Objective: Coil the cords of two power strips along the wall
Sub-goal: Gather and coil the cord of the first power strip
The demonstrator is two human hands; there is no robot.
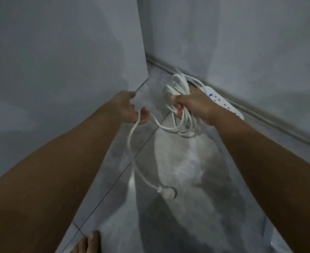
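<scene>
Your right hand (194, 105) grips the gathered loops of the white power cord (178, 84), held above the grey tiled floor (187, 161). Your left hand (128, 108) curls round its loose tail. Feed that tail up in loops matching the bundle, untwisted. The white rectangular power strip (225, 105) lies on the floor, long axis along the grey wall (241, 42). The white round plug (168, 192) hangs low.

I see a grey wall corner (141, 52) at left, a second wall (241, 42) with a skirting strip (271, 116) at right, glossy grey floor tiles (178, 161), dim light
</scene>
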